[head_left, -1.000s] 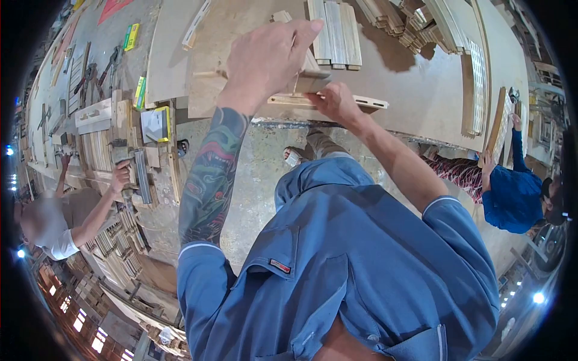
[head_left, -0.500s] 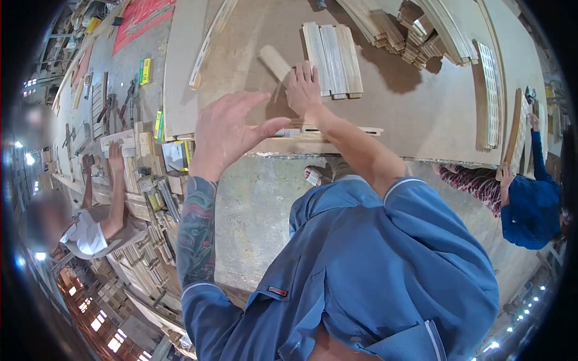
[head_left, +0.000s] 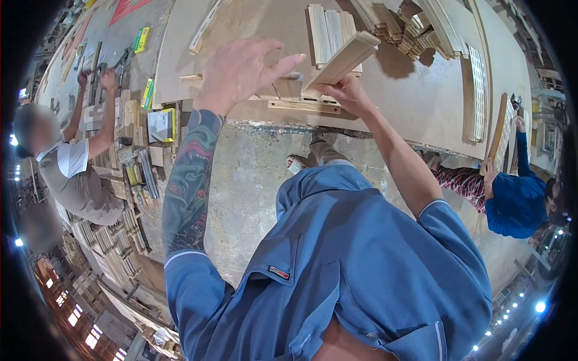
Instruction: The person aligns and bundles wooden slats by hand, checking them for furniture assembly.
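My right hand is closed on the lower end of a wooden piece, which tilts up and to the right above the table. Beneath that end, a slotted wooden strip lies along the table's near edge. Raised over the table at the left, my left hand has its thumb spread from the fingers and holds nothing. Just behind the tilted piece, several flat boards lie side by side, partly covered by it.
Curved wooden strips are heaped at the back right, near a slatted piece. A person in grey works at the left bench, and a person in blue stands at the right. A white-and-yellow box sits left.
My right hand has moved right and lifted the wooden piece off the table, tilting it up. My left hand stays open, a little higher in view. The person at left has reached further forward.
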### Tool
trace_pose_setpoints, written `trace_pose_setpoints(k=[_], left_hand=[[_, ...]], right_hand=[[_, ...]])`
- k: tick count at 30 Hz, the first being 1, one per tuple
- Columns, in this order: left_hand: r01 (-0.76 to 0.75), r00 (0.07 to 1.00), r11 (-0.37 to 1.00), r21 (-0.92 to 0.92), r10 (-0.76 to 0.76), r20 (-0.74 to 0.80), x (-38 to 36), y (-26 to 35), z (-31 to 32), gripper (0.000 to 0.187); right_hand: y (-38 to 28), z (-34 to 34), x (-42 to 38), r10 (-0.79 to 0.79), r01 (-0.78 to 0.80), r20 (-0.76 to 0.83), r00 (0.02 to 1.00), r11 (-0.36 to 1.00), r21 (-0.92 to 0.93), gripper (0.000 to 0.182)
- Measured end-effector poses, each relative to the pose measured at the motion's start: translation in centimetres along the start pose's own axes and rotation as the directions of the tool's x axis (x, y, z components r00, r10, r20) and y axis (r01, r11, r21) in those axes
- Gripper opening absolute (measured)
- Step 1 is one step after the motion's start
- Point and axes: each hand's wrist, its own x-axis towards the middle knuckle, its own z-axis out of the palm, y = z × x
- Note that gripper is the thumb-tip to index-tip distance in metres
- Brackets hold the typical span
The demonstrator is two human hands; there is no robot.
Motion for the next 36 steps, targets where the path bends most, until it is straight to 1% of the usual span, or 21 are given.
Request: trace_pose_setpoints(k=[5, 7, 8, 10, 11, 13, 15, 17, 18, 19, 21, 22, 23, 24, 25, 29, 31, 32, 33, 34, 36], left_hand=[[0.009, 0.998, 1.000, 0.009, -0.009, 0.066, -0.3, 0.3, -0.5, 0.060], [0.001, 0.997, 1.000, 0.021, -0.003, 0.074, -0.3, 0.3, -0.5, 0.060], [-0.006, 0.997, 1.000, 0.022, 0.005, 0.078, -0.3, 0.3, -0.6, 0.060], [-0.010, 0.996, 1.000, 0.022, 0.008, 0.087, -0.3, 0.2, -0.6, 0.059], [-0.033, 0.998, 0.999, 0.014, 0.032, 0.048, -0.2, 0.0, -0.4, 0.058], [-0.068, 0.998, 0.998, 0.000, 0.067, 0.020, -0.2, -0.1, -0.3, 0.057], [-0.051, 0.998, 0.999, 0.014, 0.050, 0.032, -0.1, 0.2, -0.6, 0.053], [-0.068, 0.997, 0.998, 0.017, 0.067, 0.027, 0.1, 0.3, -0.7, 0.051], [-0.074, 0.997, 0.997, 0.024, 0.074, 0.026, 0.2, 0.3, -0.8, 0.050], [-0.087, 0.996, 0.996, 0.031, 0.086, 0.023, 0.1, 0.3, -0.8, 0.050], [-0.090, 0.996, 0.995, 0.035, 0.090, -0.002, -0.1, 0.2, -0.7, 0.048], [-0.099, 0.995, 0.994, 0.046, 0.100, -0.004, 0.0, 0.1, -0.7, 0.048], [-0.104, 0.995, 0.993, 0.047, 0.104, 0.002, 0.0, 0.2, -0.8, 0.048], [-0.108, 0.994, 0.993, 0.050, 0.107, 0.009, 0.1, 0.2, -0.9, 0.049], [-0.116, 0.993, 0.991, 0.064, 0.116, 0.011, 0.3, 0.2, -1.0, 0.049], [-0.119, 0.991, 0.993, 0.017, 0.118, 0.056, 0.8, 1.0, -1.7, 0.048], [-0.137, 0.990, 0.990, 0.018, 0.136, 0.040, 0.9, 1.5, -1.8, 0.045], [-0.150, 0.987, 0.988, -0.024, 0.148, -0.056, 1.2, 2.1, -1.7, 0.044], [-0.166, 0.975, 0.984, -0.062, 0.154, -0.157, 1.6, 2.6, -1.5, 0.043], [-0.168, 0.974, 0.984, -0.060, 0.156, -0.162, 2.1, 3.5, -1.5, 0.043], [-0.152, 0.973, 0.960, -0.236, 0.104, -0.206, 3.5, 5.6, -1.0, 0.036]], right_hand=[[0.5, 0.9, -0.6, 0.009, -0.012, -0.015, 1.000, 0.988, -0.153, 0.025], [-0.1, 1.0, -1.2, -0.091, 0.083, 0.017, 0.996, 0.792, -0.605, 0.024], [0.1, 1.2, -1.5, -0.082, 0.074, 0.015, 0.997, 0.795, -0.602, 0.024], [0.3, 1.9, -2.0, -0.285, 0.170, -0.054, 0.957, 0.700, -0.694, 0.020], [0.3, 2.1, -1.8, -0.285, 0.168, -0.056, 0.957, 0.701, -0.693, 0.020], [0.5, 2.8, -1.9, -0.258, 0.116, -0.057, 0.964, 0.604, -0.788, 0.015], [3.2, 3.1, -1.9, -0.333, 0.151, -0.091, 0.939, 0.633, -0.759, 0.016], [5.3, 3.1, -1.6, -0.313, 0.200, -0.177, 0.933, 0.861, -0.467, 0.018], [3.6, 2.6, -2.0, -0.224, 0.146, -0.086, 0.971, 0.836, -0.528, 0.021], [1.9, 1.7, -2.0, -0.233, 0.149, -0.096, 0.968, 0.836, -0.528, 0.021], [-1.0, -0.7, -1.4, -0.081, 0.180, 0.171, 0.982, 0.675, -0.716, 0.025], [-0.3, -3.0, 0.6, 0.206, 0.021, 0.246, 0.947, 0.726, -0.687, 0.043], [0.2, -3.5, 2.7, 0.194, 0.024, 0.242, 0.950, 0.731, -0.682, 0.043], [0.8, -3.3, 4.8, -0.009, -0.027, -0.037, 0.999, 0.521, -0.853, 0.053], [1.4, -2.7, 6.7, -0.275, -0.169, -0.254, 0.927, 0.299, -0.939, 0.064], [6.7, 2.4, 11.9, -0.363, -0.223, -0.326, 0.873, 0.298, -0.928, 0.065], [6.9, 3.7, 12.7, -0.288, -0.184, -0.252, 0.924, 0.242, -0.953, 0.056], [4.8, 3.7, 12.0, -0.237, -0.186, -0.269, 0.934, 0.320, -0.929, 0.051], [5.4, 3.6, 12.1, -0.243, -0.187, -0.271, 0.931, 0.318, -0.929, 0.051], [5.9, 3.6, 12.3, -0.268, -0.219, -0.299, 0.916, 0.292, -0.931, 0.047], [6.0, 3.5, 11.7, -0.307, -0.248, -0.324, 0.895, 0.262, -0.933, 0.044]])
